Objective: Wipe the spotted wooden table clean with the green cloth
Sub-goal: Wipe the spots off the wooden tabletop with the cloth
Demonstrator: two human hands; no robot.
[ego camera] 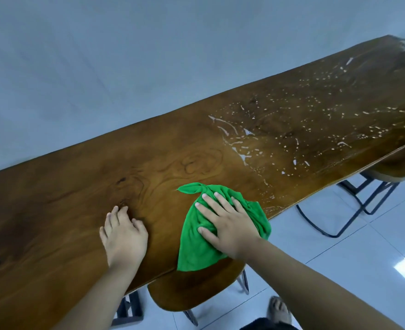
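The place looks like a plain dining or meeting room, though which of the two I cannot tell. A long wooden table (149,163) with strong grain stands against a bare pale blue-grey wall (101,55). To the right of the hand (230,225) that presses the green cloth (196,253), the table carries many white spots (316,110). Just below this hand a wooden stool (192,291) sits tucked under the table edge. Further right of it stand more seats with black metal frames (354,210). The floor (363,258) has glossy white tiles that reflect a light. A bare foot (279,308) stands on these tiles.
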